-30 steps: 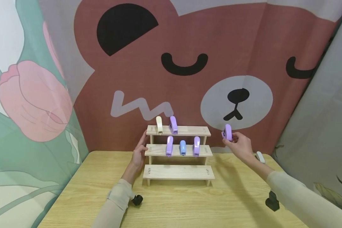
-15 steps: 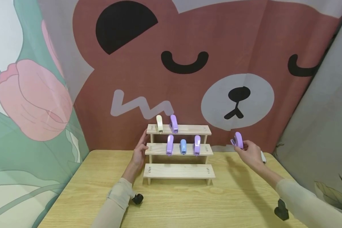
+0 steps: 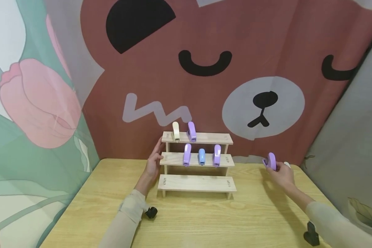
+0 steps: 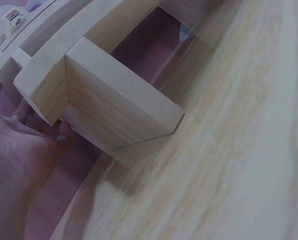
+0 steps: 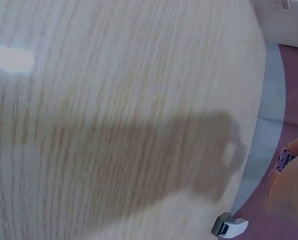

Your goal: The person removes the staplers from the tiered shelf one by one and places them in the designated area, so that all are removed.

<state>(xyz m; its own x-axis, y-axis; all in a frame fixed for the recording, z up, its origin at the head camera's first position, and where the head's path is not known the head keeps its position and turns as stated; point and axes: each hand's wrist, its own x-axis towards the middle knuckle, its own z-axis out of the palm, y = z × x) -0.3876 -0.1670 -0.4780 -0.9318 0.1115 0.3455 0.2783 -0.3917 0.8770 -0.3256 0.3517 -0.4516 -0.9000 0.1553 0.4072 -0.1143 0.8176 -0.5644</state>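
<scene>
A three-tier wooden rack (image 3: pixel 197 183) stands on the table. My left hand (image 3: pixel 152 166) rests at its left side, fingers on the edge of the upper tiers; the left wrist view shows the palm (image 4: pixel 19 160) beside the wood. My right hand (image 3: pixel 282 175) pinches a purple stapler (image 3: pixel 271 161) above the table, right of the rack. On the top tier are a cream stapler (image 3: pixel 175 131) and a purple one (image 3: pixel 191 131). The middle tier holds a purple (image 3: pixel 187 154), a blue (image 3: pixel 202 156) and another purple stapler (image 3: pixel 217 155). The bottom tier is bare.
A white stapler (image 5: pixel 231 226) stands near the table's far edge, partly hidden behind my right hand in the head view. Behind the wooden table (image 3: pixel 186 220) hangs a curtain (image 3: pixel 142 79) with a bear face; another curtain is on the right.
My right hand has moved right and lower, away from the rack, with the purple stapler in its fingers. My left hand stays at the rack. The head view has shifted slightly.
</scene>
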